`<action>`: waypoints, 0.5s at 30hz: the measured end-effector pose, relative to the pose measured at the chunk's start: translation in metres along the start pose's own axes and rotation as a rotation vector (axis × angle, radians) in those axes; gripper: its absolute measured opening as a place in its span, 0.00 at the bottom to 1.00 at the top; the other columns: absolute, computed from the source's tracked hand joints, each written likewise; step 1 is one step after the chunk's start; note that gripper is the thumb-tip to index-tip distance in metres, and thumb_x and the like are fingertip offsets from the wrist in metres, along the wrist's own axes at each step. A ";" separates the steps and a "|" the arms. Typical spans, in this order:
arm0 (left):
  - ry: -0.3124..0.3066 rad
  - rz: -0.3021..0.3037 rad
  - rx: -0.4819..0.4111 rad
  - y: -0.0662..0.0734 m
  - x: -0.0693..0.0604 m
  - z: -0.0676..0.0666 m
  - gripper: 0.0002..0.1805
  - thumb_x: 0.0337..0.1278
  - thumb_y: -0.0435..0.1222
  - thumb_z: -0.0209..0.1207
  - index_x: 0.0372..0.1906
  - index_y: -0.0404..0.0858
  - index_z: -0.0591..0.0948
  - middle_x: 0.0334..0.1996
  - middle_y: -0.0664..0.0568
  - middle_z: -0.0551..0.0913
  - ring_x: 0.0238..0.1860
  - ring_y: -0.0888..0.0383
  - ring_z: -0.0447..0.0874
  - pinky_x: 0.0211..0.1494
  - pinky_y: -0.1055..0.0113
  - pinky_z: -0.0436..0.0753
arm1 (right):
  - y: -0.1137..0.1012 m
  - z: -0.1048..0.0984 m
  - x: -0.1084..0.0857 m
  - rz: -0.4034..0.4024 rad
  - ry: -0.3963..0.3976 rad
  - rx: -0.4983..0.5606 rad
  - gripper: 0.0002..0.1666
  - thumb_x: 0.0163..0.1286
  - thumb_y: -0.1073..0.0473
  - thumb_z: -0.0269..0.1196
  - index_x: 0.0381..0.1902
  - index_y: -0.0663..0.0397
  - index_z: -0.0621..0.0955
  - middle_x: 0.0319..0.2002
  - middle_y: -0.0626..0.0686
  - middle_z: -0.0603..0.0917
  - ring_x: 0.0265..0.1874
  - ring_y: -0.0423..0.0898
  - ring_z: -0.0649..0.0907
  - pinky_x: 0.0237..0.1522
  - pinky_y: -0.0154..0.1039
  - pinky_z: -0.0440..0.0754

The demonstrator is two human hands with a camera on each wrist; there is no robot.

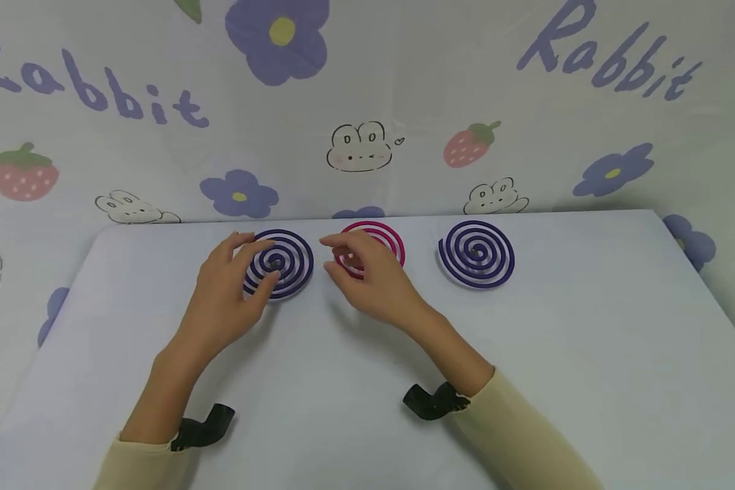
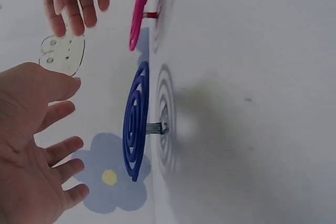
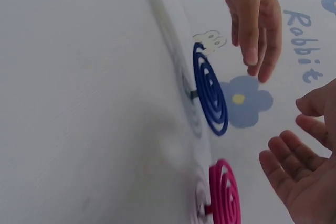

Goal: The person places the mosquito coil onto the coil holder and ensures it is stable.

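Over the left-hand dark blue mosquito coil (image 1: 275,262) hovers my left hand (image 1: 223,296), its fingers spread and relaxed. My right hand (image 1: 373,279) hangs above the pink mosquito coil (image 1: 381,237) and partly hides it, fingers loosely bent. In the left wrist view, a gap shows between the left hand (image 2: 31,135) and the blue coil (image 2: 135,124), which is raised on a small metal stand (image 2: 153,128). The right wrist view shows the right hand (image 3: 304,166) apart from the pink coil (image 3: 224,195). Neither hand holds anything.
A second dark blue coil (image 1: 478,253) lies to the right of the pink one, near the back edge of the white table (image 1: 588,327). Behind the table hangs a cloth (image 1: 416,82) printed with flowers, strawberries and rabbits.
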State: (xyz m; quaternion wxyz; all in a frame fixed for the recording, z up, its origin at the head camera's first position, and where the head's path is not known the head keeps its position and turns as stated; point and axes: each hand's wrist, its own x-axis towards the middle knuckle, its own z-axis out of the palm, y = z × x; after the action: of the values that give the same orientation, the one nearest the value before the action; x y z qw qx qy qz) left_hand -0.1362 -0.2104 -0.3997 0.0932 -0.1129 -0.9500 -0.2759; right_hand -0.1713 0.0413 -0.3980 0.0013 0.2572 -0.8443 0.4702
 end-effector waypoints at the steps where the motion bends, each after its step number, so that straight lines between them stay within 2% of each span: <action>1: 0.000 0.017 0.002 0.000 -0.003 0.001 0.26 0.72 0.38 0.63 0.71 0.38 0.77 0.77 0.33 0.69 0.80 0.30 0.61 0.79 0.27 0.59 | 0.002 -0.003 -0.006 -0.009 -0.003 -0.001 0.24 0.76 0.59 0.65 0.67 0.55 0.81 0.61 0.57 0.85 0.59 0.53 0.86 0.65 0.48 0.86; 3: -0.001 0.042 0.003 -0.002 -0.010 0.003 0.25 0.71 0.37 0.64 0.70 0.39 0.78 0.76 0.34 0.70 0.80 0.31 0.61 0.80 0.28 0.59 | 0.007 -0.009 -0.016 -0.031 -0.003 -0.014 0.23 0.75 0.59 0.66 0.66 0.56 0.81 0.61 0.56 0.85 0.57 0.53 0.88 0.63 0.50 0.86; 7: 0.002 0.057 -0.014 -0.008 -0.023 0.003 0.26 0.69 0.37 0.66 0.70 0.41 0.78 0.76 0.34 0.70 0.82 0.33 0.58 0.80 0.28 0.58 | 0.017 -0.026 -0.035 -0.048 0.009 -0.045 0.24 0.75 0.59 0.67 0.67 0.55 0.81 0.63 0.54 0.85 0.59 0.53 0.86 0.63 0.52 0.86; 10: 0.022 0.063 -0.033 -0.014 -0.032 0.003 0.28 0.68 0.37 0.67 0.71 0.41 0.77 0.77 0.35 0.69 0.82 0.33 0.57 0.82 0.30 0.56 | 0.029 -0.040 -0.050 -0.031 0.015 -0.074 0.25 0.75 0.60 0.67 0.68 0.53 0.80 0.65 0.53 0.84 0.64 0.53 0.83 0.64 0.53 0.85; 15: 0.041 0.081 -0.022 -0.021 -0.042 0.003 0.30 0.67 0.37 0.67 0.72 0.40 0.76 0.77 0.35 0.69 0.82 0.32 0.58 0.86 0.35 0.53 | 0.048 -0.064 -0.074 0.004 0.040 -0.159 0.26 0.75 0.60 0.67 0.69 0.52 0.79 0.66 0.54 0.83 0.64 0.52 0.82 0.66 0.54 0.84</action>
State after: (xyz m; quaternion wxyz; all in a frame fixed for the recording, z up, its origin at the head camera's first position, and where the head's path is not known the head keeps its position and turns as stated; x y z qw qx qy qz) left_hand -0.1024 -0.2330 -0.4232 0.1225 -0.1464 -0.9394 -0.2848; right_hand -0.1437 0.1441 -0.4187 0.0377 0.2453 -0.8793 0.4065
